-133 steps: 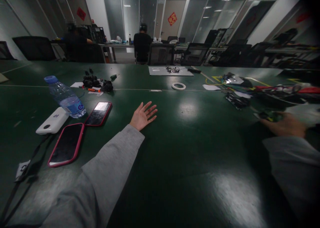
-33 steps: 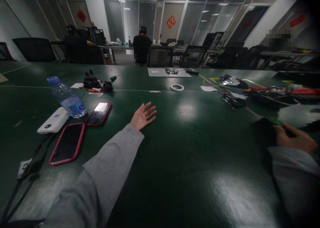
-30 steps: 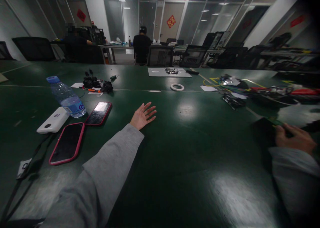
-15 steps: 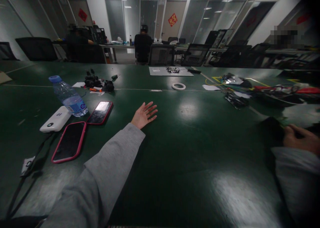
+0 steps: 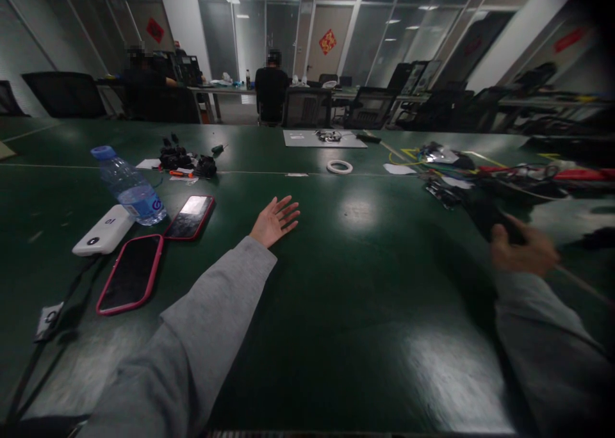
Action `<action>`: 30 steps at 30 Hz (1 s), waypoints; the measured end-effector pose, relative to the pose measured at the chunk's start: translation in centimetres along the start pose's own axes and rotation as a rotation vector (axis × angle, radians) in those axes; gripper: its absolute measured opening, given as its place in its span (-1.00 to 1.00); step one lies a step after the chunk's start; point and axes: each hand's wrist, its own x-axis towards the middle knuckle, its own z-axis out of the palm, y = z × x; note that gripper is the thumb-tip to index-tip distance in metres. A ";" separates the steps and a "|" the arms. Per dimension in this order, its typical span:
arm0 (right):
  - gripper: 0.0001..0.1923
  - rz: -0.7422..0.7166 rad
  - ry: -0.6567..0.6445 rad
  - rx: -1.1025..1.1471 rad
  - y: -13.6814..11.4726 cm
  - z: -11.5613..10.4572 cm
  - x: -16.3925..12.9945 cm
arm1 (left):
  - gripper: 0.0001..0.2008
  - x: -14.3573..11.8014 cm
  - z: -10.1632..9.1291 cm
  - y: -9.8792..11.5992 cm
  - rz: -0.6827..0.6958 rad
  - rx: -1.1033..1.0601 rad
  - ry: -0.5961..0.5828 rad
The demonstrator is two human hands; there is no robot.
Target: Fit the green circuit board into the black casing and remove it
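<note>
Resting palm-down with fingers spread, the left hand [image 5: 273, 221] is laid flat on the green table [image 5: 336, 310], right of the red-cased phone [image 5: 190, 217]. A dark flat object [image 5: 490, 217] is gripped by the right hand [image 5: 521, 252], well apart from that phone.

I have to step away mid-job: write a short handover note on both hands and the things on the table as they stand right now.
Left hand: open, palm up, resting on the green table, holding nothing.
Right hand: closed around a dark object; blur hides what it is.
By the left hand: two pink-cased phones, a white power bank, a water bottle.
Beyond the right hand: a tangle of cables and parts.
Done: dark object gripped. Left: unclear from this view.
</note>
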 end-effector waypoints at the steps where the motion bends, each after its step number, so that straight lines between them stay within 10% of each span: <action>1: -0.54 -0.005 -0.045 0.153 -3.0 0.0 -1.1 | -0.63 0.0 0.0 0.0 0.003 0.006 0.004; 7: -0.79 0.664 -0.755 1.313 -22.5 0.7 -10.3 | -0.69 -0.1 0.4 -0.3 0.029 0.084 -0.012; 11: -0.90 1.124 -1.145 1.569 -29.8 0.5 -15.2 | -0.66 -0.1 0.7 -1.0 0.059 0.165 -0.036; 19: -0.89 1.291 -1.258 1.639 -31.7 1.2 -18.3 | -0.59 0.9 0.6 -1.6 0.209 0.209 0.109; 30: -0.65 0.696 -1.323 1.575 -32.0 1.9 -18.9 | -0.54 0.9 -1.4 0.5 0.261 0.388 0.151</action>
